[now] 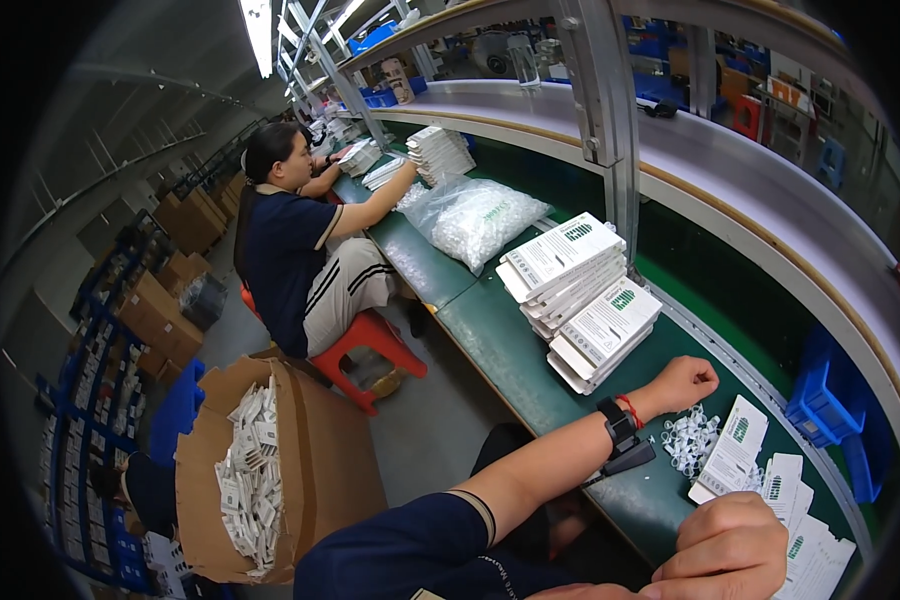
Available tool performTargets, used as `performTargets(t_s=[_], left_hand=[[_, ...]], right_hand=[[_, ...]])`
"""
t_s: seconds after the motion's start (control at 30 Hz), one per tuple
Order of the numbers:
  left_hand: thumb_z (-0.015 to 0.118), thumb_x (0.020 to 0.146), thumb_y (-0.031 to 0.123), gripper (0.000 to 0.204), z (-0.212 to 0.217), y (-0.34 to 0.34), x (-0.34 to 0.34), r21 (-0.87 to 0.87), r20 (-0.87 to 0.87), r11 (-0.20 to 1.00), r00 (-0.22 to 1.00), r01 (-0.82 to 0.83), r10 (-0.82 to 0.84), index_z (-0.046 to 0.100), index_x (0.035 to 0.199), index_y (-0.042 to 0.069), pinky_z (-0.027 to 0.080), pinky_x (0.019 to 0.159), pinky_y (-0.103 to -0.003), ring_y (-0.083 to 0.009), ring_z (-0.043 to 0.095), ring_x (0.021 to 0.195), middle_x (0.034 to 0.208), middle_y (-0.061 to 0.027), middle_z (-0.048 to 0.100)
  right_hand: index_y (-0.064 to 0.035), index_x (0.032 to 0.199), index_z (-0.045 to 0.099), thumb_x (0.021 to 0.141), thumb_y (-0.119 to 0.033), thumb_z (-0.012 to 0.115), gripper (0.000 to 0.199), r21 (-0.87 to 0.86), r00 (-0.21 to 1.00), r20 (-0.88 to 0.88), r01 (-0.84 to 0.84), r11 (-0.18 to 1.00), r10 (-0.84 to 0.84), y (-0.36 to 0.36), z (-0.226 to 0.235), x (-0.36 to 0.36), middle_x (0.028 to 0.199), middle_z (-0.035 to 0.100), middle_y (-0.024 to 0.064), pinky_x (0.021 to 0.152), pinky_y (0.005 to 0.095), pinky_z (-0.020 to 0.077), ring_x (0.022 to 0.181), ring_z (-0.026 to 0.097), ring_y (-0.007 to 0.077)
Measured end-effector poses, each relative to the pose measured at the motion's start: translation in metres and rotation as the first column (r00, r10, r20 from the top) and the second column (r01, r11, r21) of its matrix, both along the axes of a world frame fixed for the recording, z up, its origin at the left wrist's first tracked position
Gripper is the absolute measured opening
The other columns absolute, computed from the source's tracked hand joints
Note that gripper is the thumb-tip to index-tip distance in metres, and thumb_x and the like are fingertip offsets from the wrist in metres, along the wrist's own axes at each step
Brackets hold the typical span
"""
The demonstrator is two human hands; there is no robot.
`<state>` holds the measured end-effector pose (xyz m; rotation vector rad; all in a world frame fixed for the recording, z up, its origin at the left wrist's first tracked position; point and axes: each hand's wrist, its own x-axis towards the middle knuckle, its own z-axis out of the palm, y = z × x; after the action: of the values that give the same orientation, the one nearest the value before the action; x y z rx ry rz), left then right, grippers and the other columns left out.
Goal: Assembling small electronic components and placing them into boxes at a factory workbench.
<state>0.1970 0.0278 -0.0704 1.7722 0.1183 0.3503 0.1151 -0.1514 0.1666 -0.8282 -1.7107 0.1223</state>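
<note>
My left hand (682,385) reaches over the green bench with its fingers curled closed; whatever may be in them is hidden. Just below it lies a heap of small white plastic pieces (688,440), looking like little rings or clips. Beside the heap is a flat white box with green print (736,447). My right hand (725,550), closer to me, is closed like a fist above several fanned-out white boxes (815,562); its inner side is out of sight. Beyond my left hand stand stacks of the same boxes (610,320).
A clear bag of white pieces (485,215) lies farther along the bench. A co-worker (290,230) sits there on a red stool (365,350). An open carton (335,450) full of white items stands at left. Blue bins (825,395) and a metal post (602,100) border the right side.
</note>
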Motion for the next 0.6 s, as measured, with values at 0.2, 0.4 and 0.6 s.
performTargets(t_s=[0.2, 0.4, 0.6], left_hand=[[0.063, 0.080, 0.008, 0.010, -0.0013, -0.0013, -0.0001, -0.013, 0.033, 1.000, 0.999, -0.015, 0.015, 0.064, 0.081, -0.001, 0.048, 0.061, -0.025, -0.0100, 0.058, 0.064, 0.072, -0.0061, 0.064], [0.063, 0.082, 0.010, 0.010, 0.0002, -0.0010, -0.0010, -0.005, 0.010, 1.000, 1.000, 0.003, -0.003, 0.064, 0.083, -0.001, 0.047, 0.061, -0.024, -0.0081, 0.057, 0.066, 0.074, -0.0043, 0.064], [0.063, 0.082, 0.010, 0.011, 0.0027, -0.0007, -0.0017, 0.024, 0.012, 1.000, 1.000, 0.000, 0.000, 0.064, 0.084, -0.001, 0.047, 0.061, -0.024, -0.0083, 0.057, 0.066, 0.074, -0.0044, 0.064]], right_hand=[[0.0001, 0.082, 0.063, 0.059, -0.011, 0.072, 0.028, -0.031, 0.999, 0.032, -0.026, 0.999, 0.027, 0.0001, 0.0003, 0.0054, 0.069, 0.056, 0.0070, 0.045, 0.0287, 0.0378, 0.053, 0.052, 0.0185], [0.0002, 0.083, 0.063, 0.058, -0.011, 0.073, 0.029, -0.026, 0.999, 0.046, -0.026, 0.999, 0.027, 0.0008, -0.0005, 0.0032, 0.069, 0.056, 0.0064, 0.046, 0.0281, 0.0387, 0.053, 0.052, 0.0181], [0.0006, 0.084, 0.063, 0.055, -0.010, 0.073, 0.033, -0.020, 0.997, 0.060, -0.038, 0.999, 0.039, -0.0004, -0.0006, 0.0034, 0.071, 0.058, 0.0059, 0.046, 0.0279, 0.0385, 0.053, 0.053, 0.0180]])
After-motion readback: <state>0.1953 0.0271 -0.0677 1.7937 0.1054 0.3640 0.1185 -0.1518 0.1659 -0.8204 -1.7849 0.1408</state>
